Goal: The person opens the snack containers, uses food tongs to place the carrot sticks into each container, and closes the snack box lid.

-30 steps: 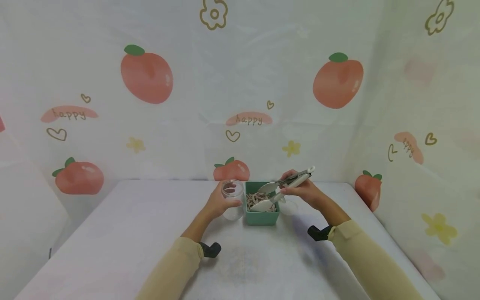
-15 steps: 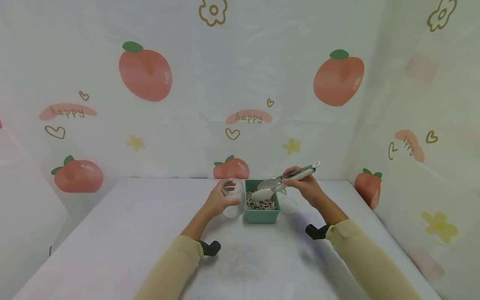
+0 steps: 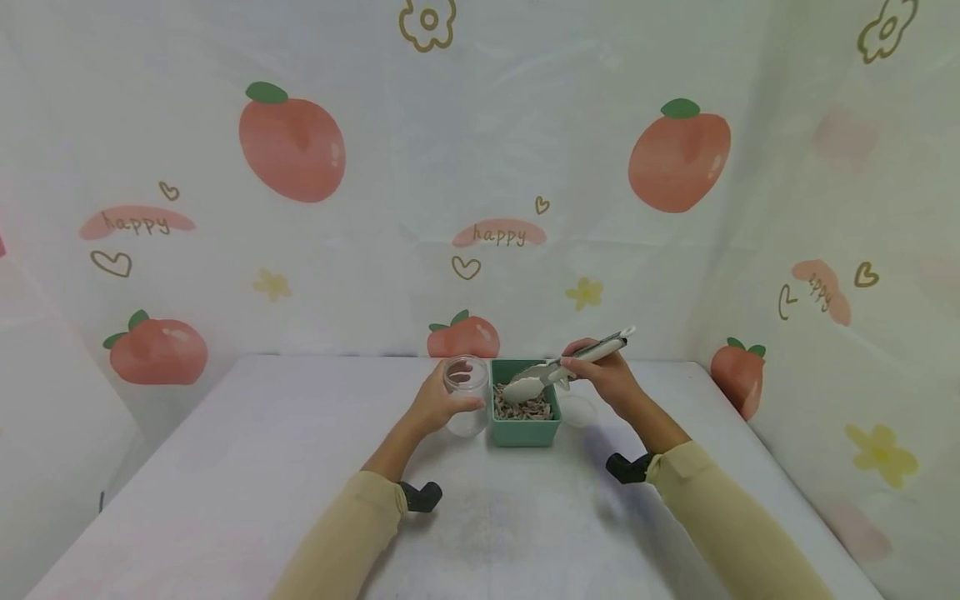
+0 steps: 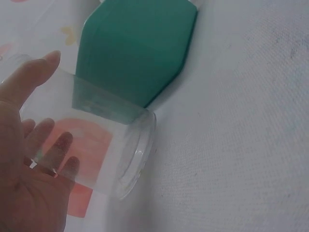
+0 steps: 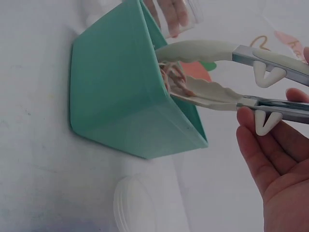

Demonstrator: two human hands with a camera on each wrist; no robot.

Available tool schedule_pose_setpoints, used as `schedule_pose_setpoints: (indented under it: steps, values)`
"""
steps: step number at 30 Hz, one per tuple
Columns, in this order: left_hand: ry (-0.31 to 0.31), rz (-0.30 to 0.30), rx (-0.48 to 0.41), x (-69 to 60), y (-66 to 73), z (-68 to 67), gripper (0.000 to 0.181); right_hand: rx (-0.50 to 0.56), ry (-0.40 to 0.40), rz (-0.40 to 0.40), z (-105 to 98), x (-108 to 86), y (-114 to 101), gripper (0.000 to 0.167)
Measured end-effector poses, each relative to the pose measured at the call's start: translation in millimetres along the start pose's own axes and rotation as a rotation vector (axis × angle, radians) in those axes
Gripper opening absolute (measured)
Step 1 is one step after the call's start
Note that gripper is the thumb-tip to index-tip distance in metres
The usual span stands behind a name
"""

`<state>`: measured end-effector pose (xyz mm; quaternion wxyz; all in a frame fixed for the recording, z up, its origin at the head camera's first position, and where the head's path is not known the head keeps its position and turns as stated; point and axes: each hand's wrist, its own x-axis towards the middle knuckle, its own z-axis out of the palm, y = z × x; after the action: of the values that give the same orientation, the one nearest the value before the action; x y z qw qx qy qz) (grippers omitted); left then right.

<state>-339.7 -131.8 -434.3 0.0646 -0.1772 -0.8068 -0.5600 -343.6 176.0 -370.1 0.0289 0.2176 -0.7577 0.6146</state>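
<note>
Your tongs in the box

Your right hand grips the tongs, held at the strips inside; whether they pinch any is hard to tell. Your left hand clasps a jar just left of the box. A lid lies to its right on the counter.

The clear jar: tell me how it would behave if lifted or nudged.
The jar looks empty and see-through, so it is probably light. Its smooth, glossy sides might feel slippery. Being round, it would likely roll if laid on its side.
</note>
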Motion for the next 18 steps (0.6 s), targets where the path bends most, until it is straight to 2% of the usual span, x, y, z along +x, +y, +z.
schedule_pose_setpoints:
  steps: [3, 7, 13, 18]
  values:
    - [0.001, -0.004, 0.002, 0.7, -0.1, 0.0, 0.075, -0.005, 0.0, 0.005, -0.1, 0.0, -0.3, 0.027]
    - [0.0, -0.007, 0.005, 1.7, -1.9, -0.3, 0.075, 0.013, 0.001, 0.03, 1.9, -4.9, -11.4, 0.026]
    - [-0.005, -0.017, 0.005, 0.4, -1.6, -1.4, 0.076, 0.003, 0.049, 0.046, 8.6, -13.7, -32.4, 0.026]
    - [-0.01, -0.017, -0.001, 0.1, -0.5, -1.3, 0.076, -0.012, 0.089, 0.039, 10.0, -14.8, -34.3, 0.023]
